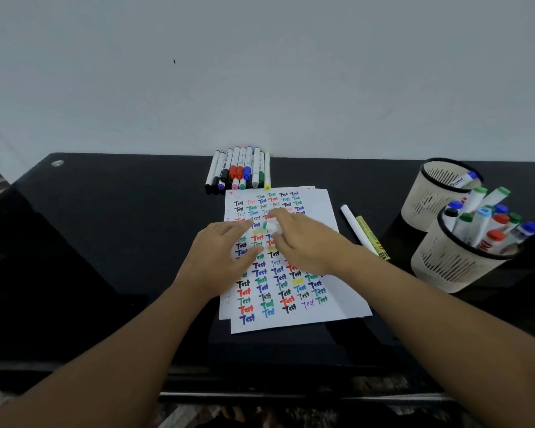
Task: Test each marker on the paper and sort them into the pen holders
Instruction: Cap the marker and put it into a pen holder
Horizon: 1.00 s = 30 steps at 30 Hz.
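The right hand (303, 242) is over the paper (291, 316), and its fingers curl around a white marker with a green end (270, 226). Only a small bit of that marker shows, because the hand hides the rest. The left hand (221, 257) is just beside it, with its fingers spread out loose above the paper. Its fingertips reach close to the green end, but I cannot tell if they touch it.

The paper lies flat on the black table (105, 242). It is full of the word "Test" in many colors: black, red, green, blue, yellow and purple. More sheets peek out under it.

Behind the paper, by the wall, a row of markers (238, 169) lies side by side with the caps toward the paper. To the right of the paper lie a white marker (357, 228) and a yellow marker (372, 237), close together.

Farther right stand two cream pen holders with black rims. The near holder (451, 264) is packed with markers that have blue, green and red caps. The far holder (426, 193) has one marker with a blue cap (464, 179) leaning in it
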Each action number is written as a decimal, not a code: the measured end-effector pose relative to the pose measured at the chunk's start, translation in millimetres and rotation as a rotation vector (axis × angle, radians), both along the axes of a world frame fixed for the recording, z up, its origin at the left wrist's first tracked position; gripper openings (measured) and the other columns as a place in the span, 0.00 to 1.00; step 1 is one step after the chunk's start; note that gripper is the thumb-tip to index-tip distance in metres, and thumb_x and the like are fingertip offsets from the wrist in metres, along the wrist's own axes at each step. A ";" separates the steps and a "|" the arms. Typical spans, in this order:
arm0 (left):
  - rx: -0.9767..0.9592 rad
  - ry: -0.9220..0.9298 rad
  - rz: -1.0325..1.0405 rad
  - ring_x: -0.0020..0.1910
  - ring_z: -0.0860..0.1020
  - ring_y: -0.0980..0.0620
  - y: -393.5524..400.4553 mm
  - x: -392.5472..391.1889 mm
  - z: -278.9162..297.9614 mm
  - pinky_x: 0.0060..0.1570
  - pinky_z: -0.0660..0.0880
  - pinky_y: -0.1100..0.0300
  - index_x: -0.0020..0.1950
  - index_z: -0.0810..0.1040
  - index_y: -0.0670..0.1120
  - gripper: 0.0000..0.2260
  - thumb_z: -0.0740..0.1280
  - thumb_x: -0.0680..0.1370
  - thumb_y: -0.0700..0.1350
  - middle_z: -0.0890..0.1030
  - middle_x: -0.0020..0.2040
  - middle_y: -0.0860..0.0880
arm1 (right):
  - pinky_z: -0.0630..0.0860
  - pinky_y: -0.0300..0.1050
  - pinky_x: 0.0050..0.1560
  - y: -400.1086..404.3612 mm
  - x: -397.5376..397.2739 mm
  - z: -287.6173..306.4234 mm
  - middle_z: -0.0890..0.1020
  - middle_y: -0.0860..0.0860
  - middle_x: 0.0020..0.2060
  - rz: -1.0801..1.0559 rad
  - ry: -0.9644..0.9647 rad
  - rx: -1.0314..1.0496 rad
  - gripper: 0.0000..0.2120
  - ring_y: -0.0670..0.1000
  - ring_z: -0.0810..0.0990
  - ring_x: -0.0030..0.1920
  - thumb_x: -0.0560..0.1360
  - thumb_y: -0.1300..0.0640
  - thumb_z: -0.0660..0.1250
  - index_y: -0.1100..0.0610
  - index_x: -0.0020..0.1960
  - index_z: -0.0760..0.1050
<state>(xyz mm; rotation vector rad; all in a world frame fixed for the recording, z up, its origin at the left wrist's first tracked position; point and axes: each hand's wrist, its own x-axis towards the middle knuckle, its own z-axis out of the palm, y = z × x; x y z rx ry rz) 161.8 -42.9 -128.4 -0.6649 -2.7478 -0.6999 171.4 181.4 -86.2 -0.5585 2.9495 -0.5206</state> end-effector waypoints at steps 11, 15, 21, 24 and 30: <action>-0.004 0.216 -0.139 0.56 0.76 0.52 -1.2 0.4 -5.8 0.55 0.72 0.55 0.65 0.80 0.49 0.15 0.66 0.81 0.52 0.80 0.58 0.52 | 0.72 0.48 0.44 -1.5 4.0 -10.5 0.75 0.46 0.48 0.034 0.059 0.107 0.15 0.49 0.75 0.46 0.86 0.40 0.55 0.50 0.62 0.69; -0.002 0.239 -0.150 0.54 0.76 0.52 -1.9 -0.6 -8.1 0.53 0.74 0.53 0.61 0.81 0.47 0.11 0.68 0.81 0.48 0.79 0.58 0.51 | 0.71 0.46 0.43 3.1 6.9 -11.5 0.75 0.46 0.47 0.052 0.091 0.069 0.11 0.47 0.74 0.43 0.85 0.44 0.58 0.50 0.61 0.71; -0.009 0.213 -0.162 0.57 0.75 0.53 -1.9 -0.8 -8.5 0.55 0.70 0.58 0.65 0.80 0.49 0.15 0.64 0.82 0.54 0.80 0.59 0.53 | 0.75 0.51 0.45 3.2 12.7 -8.3 0.75 0.47 0.47 0.094 0.123 0.168 0.15 0.50 0.75 0.45 0.87 0.45 0.51 0.49 0.66 0.70; -0.046 0.233 -0.181 0.56 0.75 0.53 -2.6 -1.5 -10.0 0.55 0.70 0.57 0.63 0.81 0.48 0.16 0.60 0.83 0.55 0.81 0.57 0.52 | 0.78 0.52 0.44 0.1 12.1 -7.5 0.77 0.46 0.45 0.099 0.158 0.216 0.17 0.49 0.77 0.43 0.87 0.42 0.49 0.47 0.66 0.71; -0.065 0.233 -0.178 0.56 0.74 0.53 -2.4 -2.7 -9.5 0.55 0.70 0.58 0.60 0.81 0.47 0.16 0.60 0.83 0.54 0.82 0.55 0.52 | 0.80 0.49 0.40 3.8 10.6 -0.3 0.82 0.46 0.44 0.090 0.210 0.322 0.20 0.49 0.81 0.43 0.86 0.37 0.46 0.41 0.70 0.68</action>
